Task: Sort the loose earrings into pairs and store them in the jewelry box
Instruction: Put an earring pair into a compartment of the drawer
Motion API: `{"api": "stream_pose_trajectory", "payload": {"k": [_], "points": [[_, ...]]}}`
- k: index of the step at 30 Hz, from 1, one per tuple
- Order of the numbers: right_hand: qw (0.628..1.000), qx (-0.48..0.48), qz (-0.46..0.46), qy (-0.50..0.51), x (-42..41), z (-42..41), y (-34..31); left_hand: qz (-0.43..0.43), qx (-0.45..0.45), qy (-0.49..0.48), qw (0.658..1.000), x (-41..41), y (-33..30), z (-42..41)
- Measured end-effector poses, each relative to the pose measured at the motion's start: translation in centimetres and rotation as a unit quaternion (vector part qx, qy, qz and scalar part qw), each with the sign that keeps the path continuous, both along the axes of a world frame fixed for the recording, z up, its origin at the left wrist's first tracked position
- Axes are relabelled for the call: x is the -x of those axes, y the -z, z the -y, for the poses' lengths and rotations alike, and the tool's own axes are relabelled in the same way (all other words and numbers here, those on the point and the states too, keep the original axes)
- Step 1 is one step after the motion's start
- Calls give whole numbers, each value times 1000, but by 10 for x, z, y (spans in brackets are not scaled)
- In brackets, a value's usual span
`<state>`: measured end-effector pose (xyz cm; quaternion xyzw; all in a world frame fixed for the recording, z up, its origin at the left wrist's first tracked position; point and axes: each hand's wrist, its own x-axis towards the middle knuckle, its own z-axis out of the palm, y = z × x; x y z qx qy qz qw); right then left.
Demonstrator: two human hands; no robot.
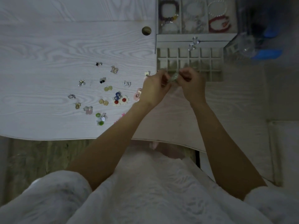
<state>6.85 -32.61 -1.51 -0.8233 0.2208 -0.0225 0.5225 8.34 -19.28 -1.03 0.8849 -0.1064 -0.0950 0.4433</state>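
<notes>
Both hands, left point(155, 88) and right point(191, 83), pinch a blurred pale green earring point(174, 77) just before the white gridded jewelry box point(189, 58); each grip is curled tight.

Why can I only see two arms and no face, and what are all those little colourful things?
The camera sits on the person's head and looks down, so you see only their arms and lap. There is just this one picture. The left hand and right hand meet in front of the jewelry box, and together they pinch a small pale green earring; it is too blurry to say more about it. The little colourful things on the white table are earrings, many lying two by two, like the red-centred flower earrings and the round gold earrings. Above the box's small squares, a tray holds bracelets.
</notes>
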Motion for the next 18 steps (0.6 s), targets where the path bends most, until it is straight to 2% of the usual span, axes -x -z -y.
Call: {"api": "stream_pose_trajectory", "payload": {"k": [6,10,14,18], "points": [[1000,-5,-16,-26,-20,13,14,-5,-28,-104,994,-12,16,25],[997,56,-1,-59,-23,19,13,26,-100,-44,994,-13,15,26],[988,115,24,-98,-23,24,12,99,-188,44,976,-2,23,23],[968,182,17,-171,-29,22,13,178,-221,56,957,12,35,19]]}}
